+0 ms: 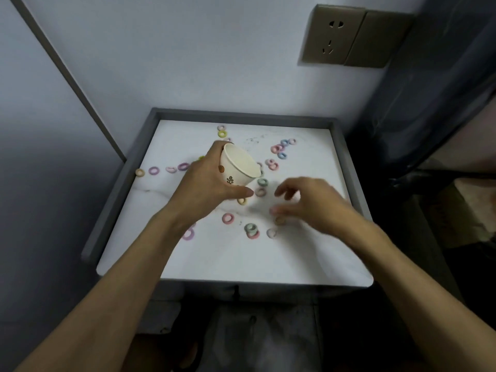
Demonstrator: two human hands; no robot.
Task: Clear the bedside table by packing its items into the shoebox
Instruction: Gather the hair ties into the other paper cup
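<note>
Head view, single frame. Left hand (212, 181) clamped round a white paper cup (239, 165), thumb underneath. The cup is lifted off the desk (241, 259) and tilted, with its mouth facing right and up; the inside looks empty. Right hand (314, 205) is blurred, fingers curved, low over the right-centre of the desk. Cannot tell whether it pinches anything. The hands are apart, cup mouth between them. Small coloured rings (228, 218) lie scattered over most of the white top: a row at the left (153, 171), a cluster at the back right (281, 149), and several below and beside the cup. Shoebox not in view, so nothing can be said of what is packed. Judged stage: gathering rings into the cup, most of them not yet collected. Risks: rings are round and light on a smooth top, so a sweep of the fingers could roll them. The raised grey rim (112, 208) guards the back and sides, but the near edge looks open and rings could drop to the floor. The tilted cup could spill whatever is dropped in, and a hard squeeze could buckle its thin wall. Markings: the cup bears a small dark leaf sprig (230, 180) and a brown spot, with no readable words. Wall socket (334, 36) shows no legible marking.
</note>
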